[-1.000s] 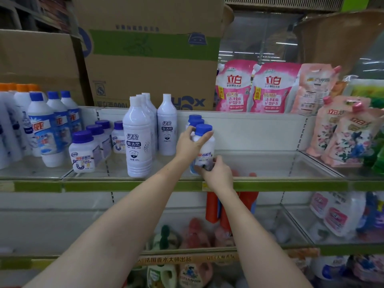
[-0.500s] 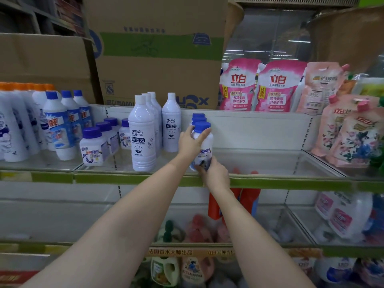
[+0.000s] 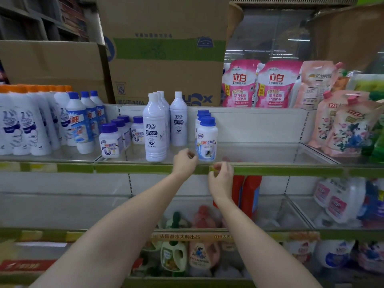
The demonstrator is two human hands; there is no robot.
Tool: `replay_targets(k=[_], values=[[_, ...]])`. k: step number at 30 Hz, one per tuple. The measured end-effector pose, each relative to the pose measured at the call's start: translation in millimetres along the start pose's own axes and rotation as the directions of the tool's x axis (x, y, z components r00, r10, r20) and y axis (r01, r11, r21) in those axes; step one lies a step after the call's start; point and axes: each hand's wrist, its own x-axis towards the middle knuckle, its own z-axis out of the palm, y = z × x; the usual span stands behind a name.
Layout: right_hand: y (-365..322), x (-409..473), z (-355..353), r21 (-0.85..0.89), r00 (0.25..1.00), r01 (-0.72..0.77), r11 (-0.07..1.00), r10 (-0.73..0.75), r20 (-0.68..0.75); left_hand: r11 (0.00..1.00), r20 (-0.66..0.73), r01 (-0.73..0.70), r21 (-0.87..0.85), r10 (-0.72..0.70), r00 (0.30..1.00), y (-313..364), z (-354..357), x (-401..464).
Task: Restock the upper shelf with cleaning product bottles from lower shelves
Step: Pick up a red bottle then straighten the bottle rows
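Observation:
A short white bottle with a blue cap [image 3: 206, 140] stands upright at the front of the upper shelf [image 3: 270, 170], heading a row of like bottles behind it. My left hand [image 3: 185, 162] hovers just left of its base, fingers loosely curled, holding nothing. My right hand [image 3: 221, 179] hangs just below the shelf's green front edge, fingers loosely curled and empty. Neither hand touches the bottle. To the left stand tall white bottles [image 3: 155, 132] and more short blue-capped bottles [image 3: 109, 142].
Orange-capped and blue-capped bottles [image 3: 76, 121] fill the upper shelf's left end. Pink refill pouches [image 3: 239, 84] and floral pouches [image 3: 349, 129] sit right. Cardboard boxes [image 3: 164, 48] stand behind. Lower shelves hold red bottles [image 3: 249, 196], jugs [image 3: 172, 254] and white containers [image 3: 336, 200].
Both hands have let go of the blue-capped bottle, which now stands free on the shelf. The hands have drawn back and down toward the shelf edge.

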Motion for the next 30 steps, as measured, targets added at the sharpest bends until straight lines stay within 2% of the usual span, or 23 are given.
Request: replay_targets(k=[5,9,12,19,23,25,30], values=[[14,-39,-14,-0.074,0.965,-0.210,0.975,0.219,0.146,0.990,0.155,-0.056,0.128,0.036,0.987,-46,-5,-43],[18,-68,-29,-0.149,0.935,-0.268,0.952,0.295,0.200,0.986,0.256,-0.022,0.165,-0.021,0.966,-76,-7,-67],[22,-89,-37,-0.195,0.917,-0.287,0.938,0.328,0.228,0.980,0.319,-0.055,0.192,-0.009,0.948,-91,-4,-82],[47,-118,-60,-0.237,0.888,-0.368,0.899,0.415,0.197,0.974,0.429,-0.115,0.195,0.021,0.903,-96,22,-112],[75,-109,-68,-0.243,0.854,-0.437,0.866,0.484,0.192,0.973,0.549,-0.162,0.167,0.045,0.835,-84,47,-109],[90,-99,-72,-0.249,0.847,-0.454,0.855,0.501,0.177,0.976,0.556,-0.157,0.151,0.048,0.830,-80,64,-106],[129,-65,-84,-0.164,0.831,-0.510,0.844,0.533,0.157,0.983,0.464,-0.119,0.142,0.040,0.885,-73,115,-91]])
